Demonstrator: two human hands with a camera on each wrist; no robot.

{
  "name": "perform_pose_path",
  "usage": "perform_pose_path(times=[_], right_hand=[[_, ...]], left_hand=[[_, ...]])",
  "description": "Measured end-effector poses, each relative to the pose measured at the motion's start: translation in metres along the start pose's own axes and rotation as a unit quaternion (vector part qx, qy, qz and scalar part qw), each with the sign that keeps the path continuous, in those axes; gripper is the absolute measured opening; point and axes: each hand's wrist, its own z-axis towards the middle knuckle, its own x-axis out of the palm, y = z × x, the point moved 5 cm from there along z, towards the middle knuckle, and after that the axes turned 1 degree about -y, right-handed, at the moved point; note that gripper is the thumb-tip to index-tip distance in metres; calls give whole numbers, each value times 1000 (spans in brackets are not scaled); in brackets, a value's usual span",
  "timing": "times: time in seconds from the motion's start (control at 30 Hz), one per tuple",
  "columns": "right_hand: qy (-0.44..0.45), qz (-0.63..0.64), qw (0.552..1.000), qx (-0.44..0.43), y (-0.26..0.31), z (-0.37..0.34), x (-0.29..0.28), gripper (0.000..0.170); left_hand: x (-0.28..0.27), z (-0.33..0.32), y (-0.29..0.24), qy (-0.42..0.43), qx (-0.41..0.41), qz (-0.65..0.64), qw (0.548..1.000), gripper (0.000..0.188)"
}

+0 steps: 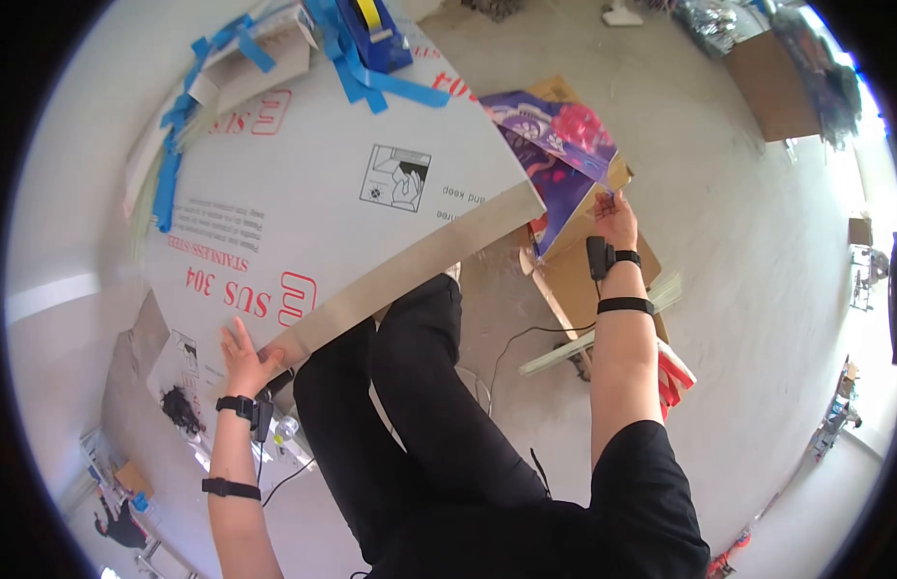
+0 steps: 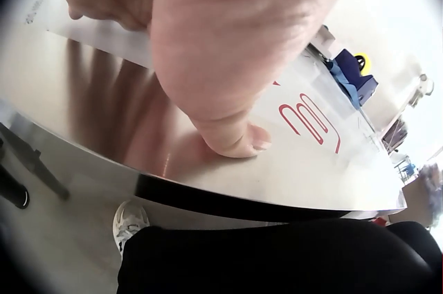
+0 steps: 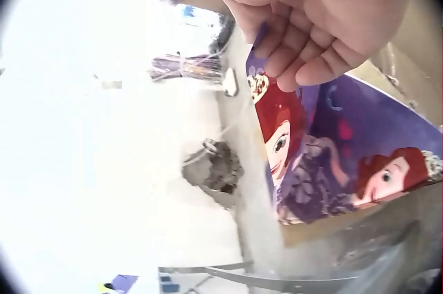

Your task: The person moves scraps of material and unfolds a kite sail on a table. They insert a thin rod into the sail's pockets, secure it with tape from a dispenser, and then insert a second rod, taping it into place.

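My left hand [image 1: 244, 369] rests with fingers spread on the near edge of a steel tabletop [image 1: 313, 212] covered in printed film. In the left wrist view, the thumb [image 2: 235, 140] lies flat on the bare metal strip and the steel mirrors the fingers. Beyond the table's right corner, my right hand [image 1: 615, 222] pinches the corner of a purple printed sheet [image 3: 332, 135] with cartoon faces on it. The purple sheet lies over an open cardboard box [image 1: 593, 275] standing beside the table. Part of the sheet is hidden behind the tabletop corner.
A blue tape dispenser [image 1: 381, 43] with yellow tape sits at the tabletop's far end, among hanging blue strips [image 1: 371, 87]. Pale sticks [image 1: 559, 352] lie under the right forearm. Another cardboard box [image 1: 772, 87] stands on the floor [image 1: 747, 289] at the far right.
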Motion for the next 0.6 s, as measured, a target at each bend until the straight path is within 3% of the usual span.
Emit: perform_pose_path(times=[0.07, 0.2, 0.33, 0.43, 0.5, 0.6], right_hand=[[63, 46, 996, -38, 45, -15, 32, 16], [137, 85, 981, -106, 123, -88, 91, 12], [228, 82, 956, -163, 164, -211, 150, 9], [346, 19, 920, -186, 158, -316, 190, 7], [378, -46, 906, -184, 138, -381, 212, 6], [431, -185, 867, -166, 99, -482, 245, 5]], left_hand=[[-20, -9, -25, 110, -131, 9, 985, 113], [-25, -13, -25, 81, -123, 39, 988, 114], [-36, -20, -37, -8, -101, 57, 993, 110], [-72, -35, -92, -144, 18, -93, 985, 105], [-110, -62, -142, -257, 209, -170, 928, 102], [-195, -153, -209, -301, 367, -265, 839, 101]])
